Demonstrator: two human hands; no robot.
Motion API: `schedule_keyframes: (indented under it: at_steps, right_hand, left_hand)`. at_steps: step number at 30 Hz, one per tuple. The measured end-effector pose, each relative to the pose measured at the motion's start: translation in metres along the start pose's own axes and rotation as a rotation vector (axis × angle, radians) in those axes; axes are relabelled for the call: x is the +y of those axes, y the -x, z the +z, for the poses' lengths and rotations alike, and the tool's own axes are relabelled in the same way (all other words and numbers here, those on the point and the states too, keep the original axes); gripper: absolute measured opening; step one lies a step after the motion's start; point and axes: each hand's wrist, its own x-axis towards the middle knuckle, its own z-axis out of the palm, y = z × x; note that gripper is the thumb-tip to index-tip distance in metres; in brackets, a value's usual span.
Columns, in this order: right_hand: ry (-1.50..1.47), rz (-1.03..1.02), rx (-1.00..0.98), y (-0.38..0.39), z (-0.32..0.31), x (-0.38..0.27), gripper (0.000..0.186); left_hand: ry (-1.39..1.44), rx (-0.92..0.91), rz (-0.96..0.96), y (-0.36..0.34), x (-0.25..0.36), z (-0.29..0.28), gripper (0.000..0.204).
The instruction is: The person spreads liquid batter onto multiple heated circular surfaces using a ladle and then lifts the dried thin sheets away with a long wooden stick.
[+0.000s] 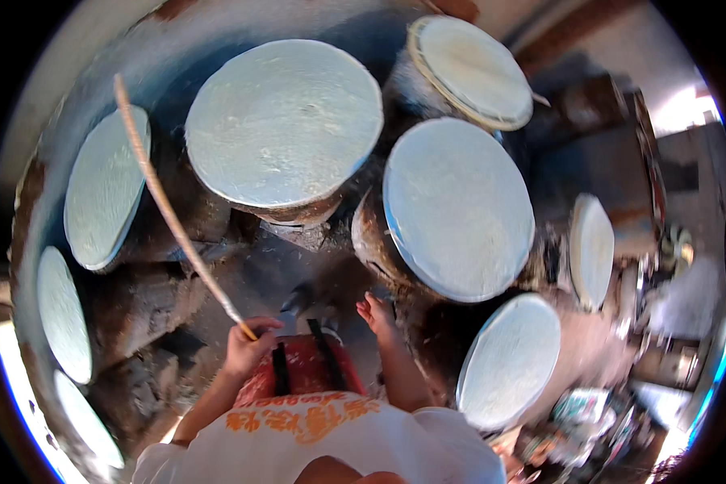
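My left hand point(250, 345) is closed around the lower end of a long, thin wooden stick point(168, 213). The stick slants up and to the left, its far end passing in front of a pale round surface point(105, 192) on the left; I cannot tell whether it touches. My right hand point(373, 311) is held low with its fingers apart and nothing in it. Ahead of it is a large whitish disc-like top point(460, 210) on a rusty, barrel-shaped base point(373, 240). A wider pale round top point(286, 121) lies straight ahead, beyond both hands.
More pale round tops stand around me: one at the back right point(474, 68), one at the near right point(510, 360), a narrow-looking one farther right point(593, 252) and one at the left point(64, 315). Bags and clutter point(577, 419) lie at the lower right. The floor point(298, 270) is dark.
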Motion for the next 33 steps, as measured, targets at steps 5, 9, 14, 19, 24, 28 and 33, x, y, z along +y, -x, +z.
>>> schedule_keyframes:
  at_steps: [5, 9, 14, 19, 24, 28, 33]
  right_hand:
    - [-0.655, -0.193, 0.112, -0.113, -0.048, 0.000, 0.022]
    - [-0.638, -0.059, -0.048, -0.081, -0.026, -0.016, 0.019]
    - [-0.521, -0.128, 0.093, -0.076, -0.027, -0.037, 0.016]
    - [-0.411, -0.211, 0.073, -0.079, -0.029, -0.037, 0.017]
    - [-0.261, 0.049, 0.033, -0.043, -0.024, -0.017, 0.020]
    - [0.488, 0.003, -0.513, 0.102, 0.061, 0.014, 0.030]
    - [0.698, -0.463, -1.336, 0.253, 0.142, 0.010, 0.051]
  left_hand:
    - [0.151, 0.266, 0.019, 0.017, -0.026, -0.017, 0.027]
    - [0.254, 0.439, 0.130, 0.046, -0.057, -0.027, 0.027]
    - [0.391, 0.520, 0.152, 0.066, -0.059, -0.014, 0.029]
    - [0.412, 0.562, 0.142, 0.076, -0.056, -0.015, 0.027]
    - [0.396, 0.654, 0.092, 0.102, -0.053, -0.013, 0.025]
    - [0.279, 0.576, 0.033, 0.119, -0.048, -0.009, 0.023]
    - [0.140, 0.304, 0.065, 0.090, -0.034, 0.012, 0.025]
